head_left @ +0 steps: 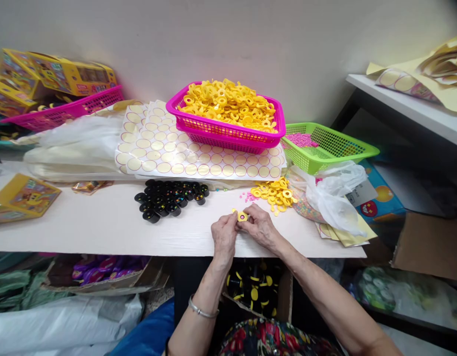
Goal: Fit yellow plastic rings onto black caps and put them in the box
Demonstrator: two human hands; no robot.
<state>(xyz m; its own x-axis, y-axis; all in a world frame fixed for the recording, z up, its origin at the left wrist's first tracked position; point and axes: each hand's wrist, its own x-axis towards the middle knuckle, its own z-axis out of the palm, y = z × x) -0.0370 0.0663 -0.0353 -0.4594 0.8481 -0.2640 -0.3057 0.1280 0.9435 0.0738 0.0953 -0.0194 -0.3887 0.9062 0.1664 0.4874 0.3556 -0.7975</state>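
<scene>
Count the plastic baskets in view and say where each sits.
3. A pink basket of yellow rings sits centre, on the sticker sheets; a green basket stands right of it; a second pink basket holding yellow boxes is far left. Others may be hidden.

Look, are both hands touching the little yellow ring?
Touching. The head view shows the left hand and the right hand pinching the little yellow ring from both sides, with no gap visible.

Left hand (224,231) and right hand (258,225) pinching a small yellow ring (242,216) together near table edge (102,232), black caps (169,198) clustered left, loose yellow rings (276,193) right, pink basket (228,133) of rings far behind.
</scene>
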